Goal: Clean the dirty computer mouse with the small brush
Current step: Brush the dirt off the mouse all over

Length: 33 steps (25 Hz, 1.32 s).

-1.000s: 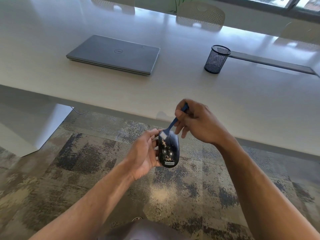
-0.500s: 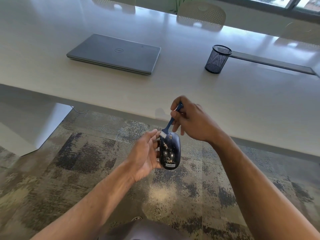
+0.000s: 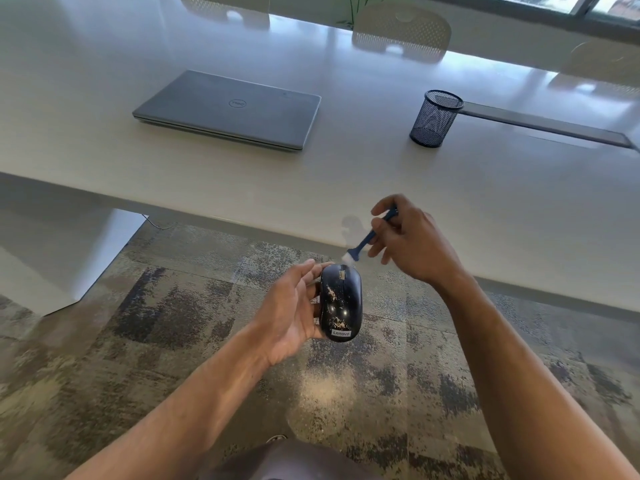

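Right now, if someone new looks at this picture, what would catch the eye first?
First the dark computer mouse, speckled with pale dirt, held by the left hand above the carpet. Just beyond its front end, the right hand holds a small blue brush. Behind, a closed laptop and a mesh cup sit on the table.

A pale glossy worktop point(image 3: 450, 202) is lit by daylight from windows point(image 3: 554, 1) at the far edge. Perforated chairs point(image 3: 401, 29) are seen behind it. Mottled grey-brown carpet point(image 3: 173, 323) is laid below.
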Each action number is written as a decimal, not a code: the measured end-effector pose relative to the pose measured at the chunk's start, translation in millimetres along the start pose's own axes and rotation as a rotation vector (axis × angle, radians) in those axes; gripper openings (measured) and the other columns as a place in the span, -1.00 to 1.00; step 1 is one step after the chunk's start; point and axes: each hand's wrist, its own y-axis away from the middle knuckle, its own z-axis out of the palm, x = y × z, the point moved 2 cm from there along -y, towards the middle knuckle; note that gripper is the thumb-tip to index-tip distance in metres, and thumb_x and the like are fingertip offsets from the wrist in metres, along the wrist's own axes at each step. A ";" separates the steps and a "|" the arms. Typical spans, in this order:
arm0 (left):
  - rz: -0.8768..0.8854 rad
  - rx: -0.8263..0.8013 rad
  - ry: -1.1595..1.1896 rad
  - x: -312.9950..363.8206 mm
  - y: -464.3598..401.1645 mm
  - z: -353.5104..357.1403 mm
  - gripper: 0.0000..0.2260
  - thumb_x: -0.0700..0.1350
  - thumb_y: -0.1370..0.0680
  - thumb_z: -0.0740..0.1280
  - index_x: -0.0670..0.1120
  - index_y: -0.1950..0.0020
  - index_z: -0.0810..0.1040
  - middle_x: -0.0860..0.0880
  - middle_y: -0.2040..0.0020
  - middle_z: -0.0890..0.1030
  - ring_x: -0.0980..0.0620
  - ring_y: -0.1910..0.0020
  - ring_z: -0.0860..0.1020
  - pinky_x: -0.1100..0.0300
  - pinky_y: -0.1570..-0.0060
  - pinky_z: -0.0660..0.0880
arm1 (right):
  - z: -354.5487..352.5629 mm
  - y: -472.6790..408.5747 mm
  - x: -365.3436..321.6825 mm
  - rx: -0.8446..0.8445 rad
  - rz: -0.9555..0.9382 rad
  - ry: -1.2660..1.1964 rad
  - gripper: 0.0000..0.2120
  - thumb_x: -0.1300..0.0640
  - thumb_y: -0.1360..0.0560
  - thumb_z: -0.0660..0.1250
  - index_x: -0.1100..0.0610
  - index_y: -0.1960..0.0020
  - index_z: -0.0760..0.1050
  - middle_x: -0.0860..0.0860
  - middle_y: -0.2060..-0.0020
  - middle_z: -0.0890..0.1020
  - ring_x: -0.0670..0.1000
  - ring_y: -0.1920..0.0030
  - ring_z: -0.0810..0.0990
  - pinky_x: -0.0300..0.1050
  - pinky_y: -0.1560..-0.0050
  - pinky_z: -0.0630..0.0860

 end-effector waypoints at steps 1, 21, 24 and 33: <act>-0.001 0.006 0.000 0.2 -0.4 0.0 -0.54 0.16 -0.51 0.20 -0.07 -0.30 0.50 -0.09 0.02 0.71 -0.06 0.07 0.69 -0.15 0.15 0.61 | -5.1 1.3 2.9 0.030 0.027 -0.036 -0.91 0.23 -0.69 0.24 0.09 -0.16 0.43 0.03 0.20 0.70 -0.13 0.32 0.70 -0.29 0.35 0.57; -0.033 0.076 0.022 -2.8 -11.0 0.1 -0.62 0.00 -0.69 0.00 -0.07 -0.33 0.51 -0.17 -0.17 0.62 -0.15 -0.07 0.61 -0.27 0.02 0.57 | -11.5 11.6 21.6 0.087 0.076 -0.213 -0.91 0.22 -0.69 0.24 0.04 -0.12 0.45 0.09 0.20 0.74 0.03 0.24 0.75 -0.04 0.23 0.69; -0.036 0.077 0.006 -2.7 -12.2 0.7 -0.62 0.00 -0.69 0.00 -0.09 -0.34 0.50 -0.18 -0.19 0.61 -0.16 -0.09 0.60 -0.29 -0.01 0.56 | -7.1 12.9 22.1 0.060 0.082 -0.153 -0.91 0.21 -0.69 0.24 0.04 -0.11 0.45 0.06 0.21 0.73 -0.03 0.25 0.75 -0.13 0.26 0.68; -0.044 0.072 -0.007 -3.6 -17.7 0.7 -0.62 0.01 -0.69 0.00 -0.06 -0.28 0.54 -0.17 -0.15 0.63 -0.16 -0.08 0.60 -0.30 -0.05 0.55 | -10.8 21.6 24.3 0.100 0.070 -0.121 -0.92 0.21 -0.69 0.25 0.06 -0.14 0.44 0.02 0.20 0.72 -0.10 0.27 0.73 -0.21 0.28 0.64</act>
